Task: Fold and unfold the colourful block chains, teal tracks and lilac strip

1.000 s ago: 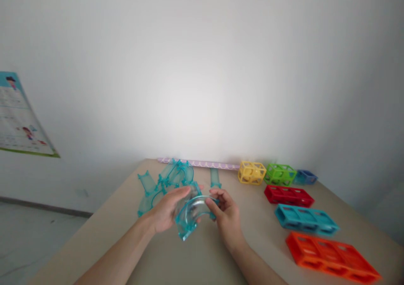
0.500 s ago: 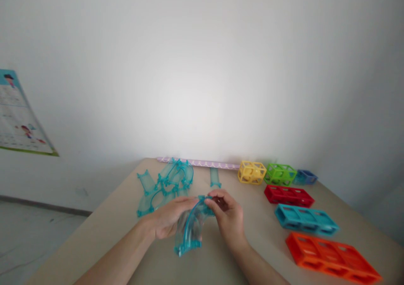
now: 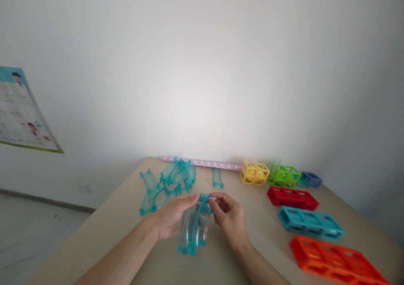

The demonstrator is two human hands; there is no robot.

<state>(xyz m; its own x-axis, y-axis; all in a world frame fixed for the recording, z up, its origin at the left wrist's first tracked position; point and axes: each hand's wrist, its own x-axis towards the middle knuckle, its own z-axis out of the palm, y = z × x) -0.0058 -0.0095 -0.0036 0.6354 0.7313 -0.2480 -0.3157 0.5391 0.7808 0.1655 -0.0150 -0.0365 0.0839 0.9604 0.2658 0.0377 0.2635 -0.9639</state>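
Note:
A clear teal curved track piece (image 3: 190, 228) is held above the near part of the table, its lower end with small connector tabs pointing toward me. My left hand (image 3: 173, 215) is closed round its left side, the thumb lying by the top end and some fingers hidden behind it. With thumb and fingers pinched, my right hand (image 3: 229, 217) grips the piece's upper right end. Behind the left hand lies a loose pile of similar teal track pieces (image 3: 178, 175), some curved. A short straight teal piece (image 3: 217, 178) lies apart, farther back.
To the right stand block frames: yellow (image 3: 255, 173), green (image 3: 284, 175), dark blue (image 3: 311, 179), red (image 3: 293, 197), teal (image 3: 311, 222) and orange (image 3: 337, 259). A purple patterned strip (image 3: 202, 163) runs along the wall (image 3: 202, 66). A poster (image 3: 25, 112) hangs at left.
The held track piece has turned, so its lower end now points more straight down toward me. Both hands keep their grip. The whole view has shifted slightly.

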